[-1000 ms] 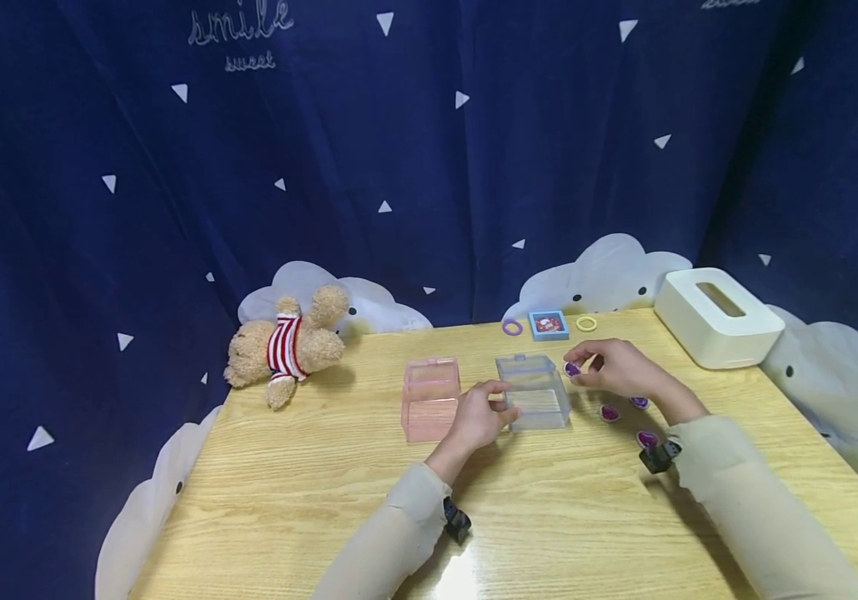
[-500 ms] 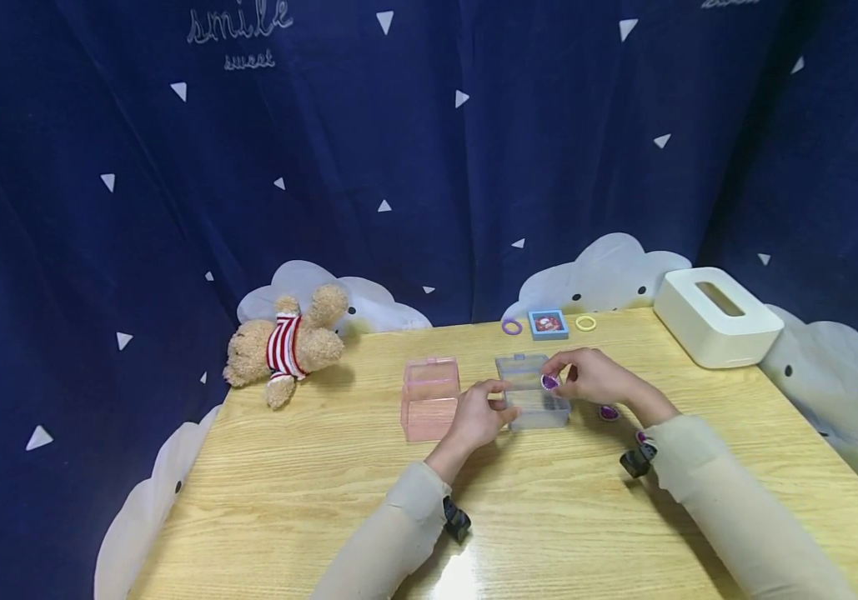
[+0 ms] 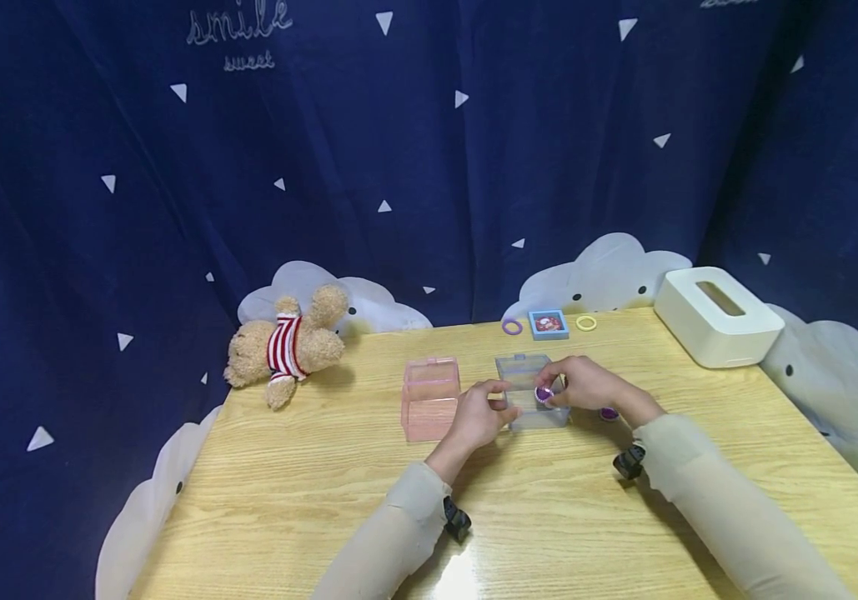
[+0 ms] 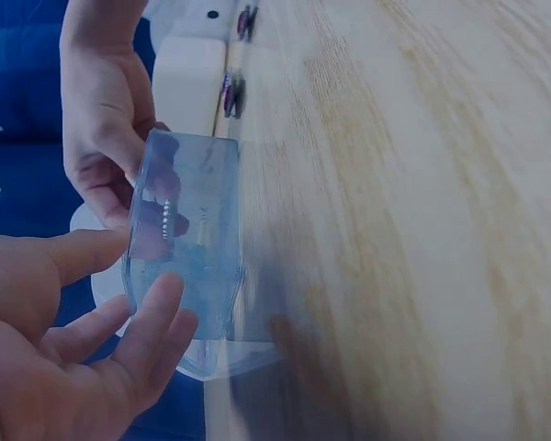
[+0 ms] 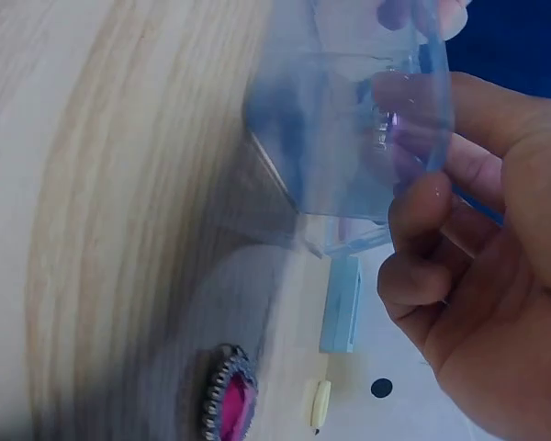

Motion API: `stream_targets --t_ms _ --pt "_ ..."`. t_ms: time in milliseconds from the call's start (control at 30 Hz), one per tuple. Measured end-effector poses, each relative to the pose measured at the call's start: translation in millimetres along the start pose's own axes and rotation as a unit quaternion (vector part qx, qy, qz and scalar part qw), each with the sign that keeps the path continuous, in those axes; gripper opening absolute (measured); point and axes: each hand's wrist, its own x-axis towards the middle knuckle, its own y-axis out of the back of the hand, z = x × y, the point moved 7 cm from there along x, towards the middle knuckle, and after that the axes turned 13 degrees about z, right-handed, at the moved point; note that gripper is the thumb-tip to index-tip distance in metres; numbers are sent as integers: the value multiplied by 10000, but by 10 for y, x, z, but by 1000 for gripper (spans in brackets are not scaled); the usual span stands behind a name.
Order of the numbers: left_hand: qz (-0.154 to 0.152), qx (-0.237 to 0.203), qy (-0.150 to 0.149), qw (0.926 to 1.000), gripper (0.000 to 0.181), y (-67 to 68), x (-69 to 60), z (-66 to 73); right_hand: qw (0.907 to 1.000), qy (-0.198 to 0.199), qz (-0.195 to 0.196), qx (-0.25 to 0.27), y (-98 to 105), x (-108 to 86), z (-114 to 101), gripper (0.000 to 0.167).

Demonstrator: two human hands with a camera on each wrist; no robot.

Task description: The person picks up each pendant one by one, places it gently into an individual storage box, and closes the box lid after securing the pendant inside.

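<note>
Curtain point(image 3: 429, 125): dark blue with white triangles, hanging behind the table.
Table point(image 3: 308, 500): pale wood, bearing everything below.
Tissue box point(image 3: 721, 333): white, at the far right.
Teddy bear point(image 3: 286, 343): lying on the left in a striped top.
Blue box point(image 3: 546, 421): see-through, lid raised and tilted back, between the hands.
Pink box point(image 3: 432, 430): lid also raised, just left of the left hand.
Left hand point(image 3: 478, 415): grips the blue box's left side with thumb and fingers.
Right hand point(image 3: 588, 385): pinches a purple gem; a second ago it was right of the blue box, now its fingertips reach inside.
Picture frame point(image 3: 549, 325): light blue, at the back between a purple ring point(image 3: 513, 334) and a yellow ring point(image 3: 586, 330).
Loose gems point(image 5: 231, 404): on the table, right of the blue box.
Purple gem point(image 3: 544, 395): now within the blue box's walls, not let go, so its transfer looks nearly complete; contact with the floor cannot be told.
</note>
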Motion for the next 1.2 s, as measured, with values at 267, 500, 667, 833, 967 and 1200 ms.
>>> stream_targets --t_ms 267,500,667,833,967,1200 --pt "-47 -32 -8 10000 49 -8 5 -10 9995 124 -14 -292 -63 11 -31 29" --pt "-28 -55 -26 10000 48 -4 1 -10 9991 61 10 -414 -82 16 -24 28" --pt "10 -25 -58 10000 46 -1 -3 -1 9989 55 45 -459 -76 7 -30 27" --pt "1 -7 -14 10000 46 -4 -2 -7 9990 76 46 -431 -72 7 -27 28" --pt "2 -26 12 10000 45 -8 -1 -11 9997 -8 15 -254 -55 -6 -18 28" --pt "-5 -15 66 10000 45 -13 1 -17 9995 -228 65 226 47 -30 16 25"
